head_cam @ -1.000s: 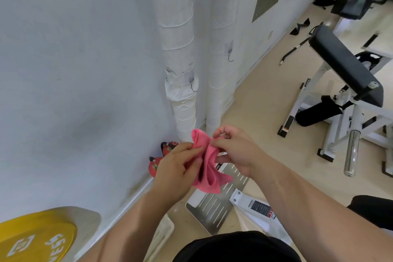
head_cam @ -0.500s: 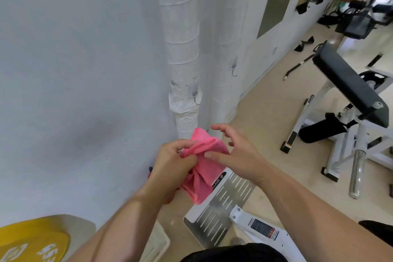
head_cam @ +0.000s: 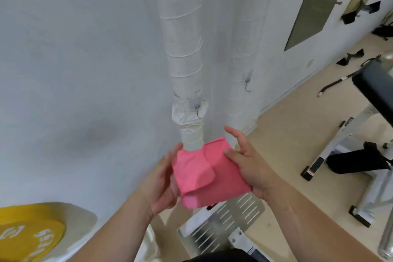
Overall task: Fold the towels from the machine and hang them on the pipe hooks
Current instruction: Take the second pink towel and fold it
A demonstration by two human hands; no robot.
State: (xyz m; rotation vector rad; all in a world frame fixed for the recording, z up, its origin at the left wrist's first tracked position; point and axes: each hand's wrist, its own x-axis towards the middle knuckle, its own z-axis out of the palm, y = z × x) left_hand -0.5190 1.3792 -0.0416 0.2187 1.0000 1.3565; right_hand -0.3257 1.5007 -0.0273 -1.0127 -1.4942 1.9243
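A small pink towel (head_cam: 209,173) lies folded into a rough square between my hands, one flap doubled over its left half. My left hand (head_cam: 162,183) supports it from below and from the left. My right hand (head_cam: 247,161) pinches its right edge with the thumb on top, the fingers spread behind. Just beyond the towel rise two white wrapped pipes. The near pipe (head_cam: 184,59) carries a small wire hook (head_cam: 198,110) at its taped joint. The far pipe (head_cam: 246,49) has another hook (head_cam: 247,86). Both hooks are bare.
A white wall runs along the left. A yellow weight plate (head_cam: 27,238) sits at the lower left. A slotted metal footplate (head_cam: 221,223) lies below my hands. A white exercise bench with a black pad (head_cam: 374,91) stands on the beige floor at the right.
The towel went from a bunched bundle to a flat folded square. My hands lifted it a little and my right hand shifted to its right edge. The camera tilted up toward the pipes.
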